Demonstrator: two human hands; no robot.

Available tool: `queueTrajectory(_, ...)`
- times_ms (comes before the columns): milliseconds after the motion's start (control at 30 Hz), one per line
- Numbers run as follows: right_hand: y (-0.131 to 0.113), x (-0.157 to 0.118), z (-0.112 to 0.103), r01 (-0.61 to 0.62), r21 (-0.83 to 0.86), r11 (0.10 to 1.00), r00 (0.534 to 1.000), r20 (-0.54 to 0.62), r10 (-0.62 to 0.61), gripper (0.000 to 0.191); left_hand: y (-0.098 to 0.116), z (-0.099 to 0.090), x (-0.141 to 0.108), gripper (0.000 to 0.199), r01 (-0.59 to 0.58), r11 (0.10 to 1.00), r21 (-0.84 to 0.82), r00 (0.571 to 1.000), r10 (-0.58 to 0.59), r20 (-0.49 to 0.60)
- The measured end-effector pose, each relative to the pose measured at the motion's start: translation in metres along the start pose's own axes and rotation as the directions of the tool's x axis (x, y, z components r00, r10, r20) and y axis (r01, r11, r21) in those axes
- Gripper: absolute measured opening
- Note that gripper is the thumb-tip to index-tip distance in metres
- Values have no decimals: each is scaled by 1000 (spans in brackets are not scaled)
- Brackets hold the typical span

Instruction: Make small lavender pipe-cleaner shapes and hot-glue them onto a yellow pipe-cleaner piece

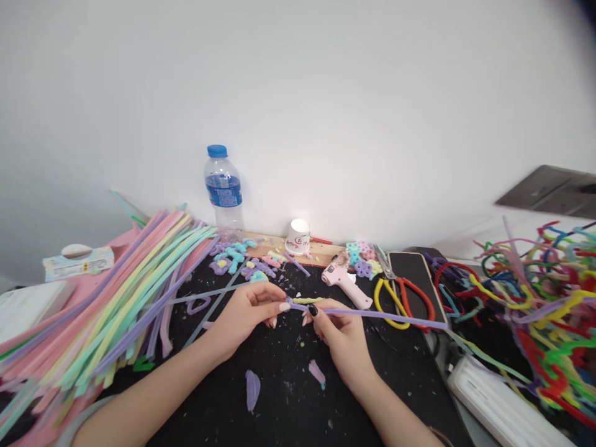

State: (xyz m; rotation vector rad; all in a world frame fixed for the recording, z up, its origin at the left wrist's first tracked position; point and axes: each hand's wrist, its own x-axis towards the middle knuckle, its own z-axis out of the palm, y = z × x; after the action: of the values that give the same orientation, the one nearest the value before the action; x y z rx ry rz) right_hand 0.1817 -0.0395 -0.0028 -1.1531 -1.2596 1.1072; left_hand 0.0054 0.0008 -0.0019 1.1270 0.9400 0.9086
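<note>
A long purple pipe cleaner [386, 316] runs between my hands, and its free length stretches out to the right past the scissors. My left hand [261, 305] pinches its left end between thumb and fingertips. My right hand [338, 329] grips it a little further along, thumb pressed on top. Beside it lies a short yellow-green pipe cleaner [303, 300], reaching from one hand to the other. Below my hands, a purple petal-shaped piece [252, 390] and a small pale purple piece [317, 374] rest on the black mat [284, 419].
Pastel pipe cleaners [139, 292] are heaped at left. Behind my hands stand a plastic bottle [224, 192], a paper cup [298, 237], a pink glue gun [347, 284] and scissors [404, 301] lying on a phone [421, 273]. Tangled bright pipe cleaners [554, 310] and a white power strip [503, 403] lie right.
</note>
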Motion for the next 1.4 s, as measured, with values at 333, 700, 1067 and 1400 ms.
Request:
queueTrajectory(333, 0, 0, -1, -31, 43, 999, 999, 25, 29, 24, -5, -4, 0, 9, -10, 991, 130, 999, 5, 36)
queueTrajectory(700, -1, -1, 0, -8, 4, 1000, 998, 60, 7, 24, -4, -2, -3, 9, 24, 980, 198, 972, -69, 225)
queueTrajectory(1067, -1, 0, -1, 11, -10, 1000, 999, -45, -11, 23, 0, -2, 2, 29, 24, 997, 68, 997, -29, 77)
queueTrajectory(1400, -1, 0, -1, 10, -11, 1000, 994, -110, -11, 24, 4, 0, -2, 27, -5, 992, 122, 1000, 5, 2)
